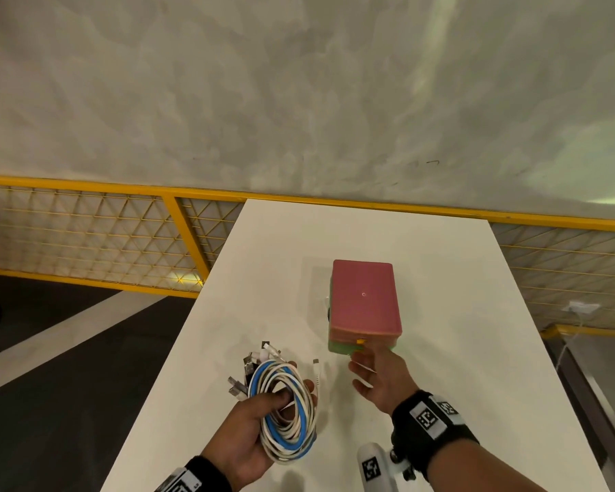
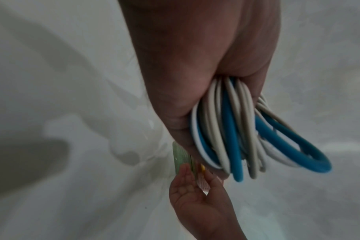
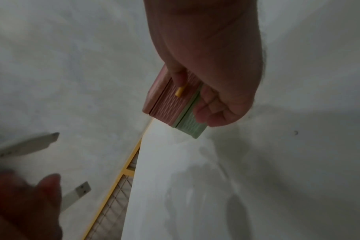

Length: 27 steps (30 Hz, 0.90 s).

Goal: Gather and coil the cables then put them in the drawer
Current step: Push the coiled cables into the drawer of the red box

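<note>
Pink-and-green drawer box [image 1: 364, 307] sits just ahead of the right hand [image 1: 379, 379], fingers loose, empty.
Left hand [image 1: 249, 426] grips the coiled cables [image 1: 286, 406] beside it.

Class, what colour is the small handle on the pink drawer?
Yellow handle, clearest in the right wrist view.

One coiled bundle of cables [image 1: 287, 413], white and blue strands, exact number unclear; one small drawer box [image 1: 364, 307] with two drawers; one table [image 1: 476, 314]; two hands.
</note>
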Available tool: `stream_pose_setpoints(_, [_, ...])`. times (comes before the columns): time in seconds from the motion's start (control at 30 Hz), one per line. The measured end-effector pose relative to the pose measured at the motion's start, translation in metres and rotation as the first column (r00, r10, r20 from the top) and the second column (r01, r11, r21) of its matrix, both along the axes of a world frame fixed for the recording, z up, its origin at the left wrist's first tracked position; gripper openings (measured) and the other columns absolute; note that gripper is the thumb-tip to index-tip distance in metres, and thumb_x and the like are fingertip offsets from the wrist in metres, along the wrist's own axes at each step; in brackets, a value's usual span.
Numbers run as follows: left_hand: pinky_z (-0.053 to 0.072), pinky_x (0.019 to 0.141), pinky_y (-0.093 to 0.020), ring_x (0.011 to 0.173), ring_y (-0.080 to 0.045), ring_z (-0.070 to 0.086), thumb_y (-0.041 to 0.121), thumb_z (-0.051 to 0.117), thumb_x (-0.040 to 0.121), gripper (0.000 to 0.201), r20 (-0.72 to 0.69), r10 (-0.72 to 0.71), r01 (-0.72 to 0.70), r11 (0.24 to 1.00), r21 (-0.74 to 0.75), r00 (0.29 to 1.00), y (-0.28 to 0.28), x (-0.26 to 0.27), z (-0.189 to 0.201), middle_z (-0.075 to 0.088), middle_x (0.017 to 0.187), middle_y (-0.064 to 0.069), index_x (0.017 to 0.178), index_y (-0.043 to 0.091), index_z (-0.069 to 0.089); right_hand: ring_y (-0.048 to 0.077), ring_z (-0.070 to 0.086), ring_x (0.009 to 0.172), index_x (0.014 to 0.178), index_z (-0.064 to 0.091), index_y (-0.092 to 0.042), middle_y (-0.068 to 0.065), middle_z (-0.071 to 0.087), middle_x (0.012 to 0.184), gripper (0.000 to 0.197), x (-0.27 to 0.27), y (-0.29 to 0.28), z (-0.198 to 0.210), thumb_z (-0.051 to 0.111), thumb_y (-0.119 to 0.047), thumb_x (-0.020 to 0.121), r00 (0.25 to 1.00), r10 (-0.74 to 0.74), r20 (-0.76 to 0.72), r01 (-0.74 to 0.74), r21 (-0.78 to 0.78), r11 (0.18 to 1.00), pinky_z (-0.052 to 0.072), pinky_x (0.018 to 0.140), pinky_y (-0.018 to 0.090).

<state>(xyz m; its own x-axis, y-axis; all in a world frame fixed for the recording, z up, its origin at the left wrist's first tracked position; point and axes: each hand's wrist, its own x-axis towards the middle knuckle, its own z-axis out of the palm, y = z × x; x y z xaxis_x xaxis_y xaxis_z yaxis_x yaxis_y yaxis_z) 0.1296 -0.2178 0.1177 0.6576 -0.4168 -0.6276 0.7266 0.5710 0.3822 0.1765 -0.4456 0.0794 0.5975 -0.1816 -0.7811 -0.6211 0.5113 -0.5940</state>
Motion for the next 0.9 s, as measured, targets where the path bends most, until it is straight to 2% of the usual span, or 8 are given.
stream_pose_setpoints(0.1, [0.056,0.082,-0.051,0.092,-0.041,0.074,-0.005,0.083,0.057,0.063,0.018,-0.005,0.005,1.000,0.019,1.000,0.001,-0.001,0.003,0.071,0.114,-0.026,0.118,0.004,0.071,0.026,0.065,0.082,0.102,0.064,-0.009,0.009,0.070,0.091,0.025,0.001,0.003,0.000,0.060,-0.031,0.089,1.000,-0.004,-0.010,0.004,-0.039,0.999,0.047,0.073,0.037])
stream_pose_setpoints(0.2, [0.056,0.081,-0.049,0.090,-0.041,0.074,-0.002,0.059,0.078,0.042,0.025,-0.005,0.003,0.999,0.050,1.000,-0.001,0.000,0.003,0.071,0.112,-0.027,0.118,0.004,0.068,0.025,0.065,0.078,0.101,0.063,-0.011,0.010,0.069,0.089,0.024,0.002,0.006,0.002,0.063,-0.030,0.087,0.999,-0.032,0.011,0.033,-0.046,0.998,0.048,0.071,0.036])
stream_pose_setpoints(0.3, [0.061,0.074,-0.047,0.093,-0.042,0.073,-0.004,0.057,0.078,0.038,0.025,-0.014,0.012,0.996,0.085,1.000,-0.005,0.000,0.004,0.071,0.113,-0.029,0.112,0.003,0.072,0.025,0.065,0.079,0.104,0.062,-0.013,0.010,0.069,0.090,0.020,0.003,0.007,0.003,0.060,-0.024,0.088,0.996,-0.084,0.033,0.084,-0.023,0.996,0.049,0.070,0.036])
stream_pose_setpoints(0.47, [0.049,0.096,-0.053,0.098,-0.043,0.071,-0.004,0.059,0.078,0.035,0.042,-0.046,0.041,0.992,0.123,0.998,-0.009,0.000,0.006,0.069,0.116,-0.030,0.109,0.000,0.074,0.023,0.064,0.075,0.096,0.064,-0.015,0.007,0.067,0.081,0.012,-0.011,0.003,0.004,0.058,-0.019,0.086,1.000,-0.028,0.013,0.028,-0.033,0.999,0.049,0.069,0.035])
stream_pose_setpoints(0.6, [0.043,0.100,-0.054,0.089,-0.039,0.073,-0.002,0.057,0.079,0.030,0.061,-0.073,0.066,0.991,0.115,0.995,-0.014,-0.001,0.010,0.072,0.111,-0.028,0.099,0.003,0.079,0.024,0.064,0.078,0.094,0.063,-0.015,0.008,0.069,0.082,0.010,-0.041,0.001,0.000,0.057,-0.020,0.087,1.000,0.010,0.000,-0.010,-0.021,1.000,0.048,0.070,0.036])
stream_pose_setpoints(0.7, [0.040,0.106,-0.055,0.097,-0.040,0.069,-0.003,0.058,0.077,0.033,0.064,-0.085,0.076,0.988,0.133,0.994,-0.018,-0.002,0.010,0.071,0.112,-0.028,0.105,0.001,0.076,0.025,0.066,0.078,0.094,0.064,-0.016,0.008,0.071,0.081,0.011,-0.059,0.002,-0.003,0.060,-0.022,0.085,0.998,0.044,-0.033,-0.044,-0.013,0.999,0.048,0.070,0.036])
stream_pose_setpoints(0.8, [0.045,0.101,-0.056,0.098,-0.042,0.070,-0.003,0.062,0.076,0.037,0.059,-0.112,0.102,0.984,0.149,0.992,-0.024,-0.003,0.008,0.069,0.114,-0.029,0.111,-0.002,0.072,0.025,0.066,0.078,0.095,0.066,-0.015,0.008,0.071,0.079,0.013,-0.071,0.004,-0.006,0.060,-0.022,0.086,0.996,0.065,-0.058,-0.065,-0.009,0.998,0.048,0.070,0.036])
stream_pose_setpoints(0.9, [0.037,0.107,-0.062,0.106,-0.043,0.061,-0.004,0.077,0.068,0.054,0.069,-0.137,0.123,0.976,0.179,0.988,-0.025,-0.004,0.004,0.063,0.116,-0.029,0.121,-0.004,0.066,0.025,0.066,0.078,0.096,0.066,-0.015,0.008,0.071,0.078,0.014,-0.079,0.006,-0.007,0.060,-0.023,0.087,0.995,0.083,-0.062,-0.083,0.008,0.997,0.048,0.070,0.036])
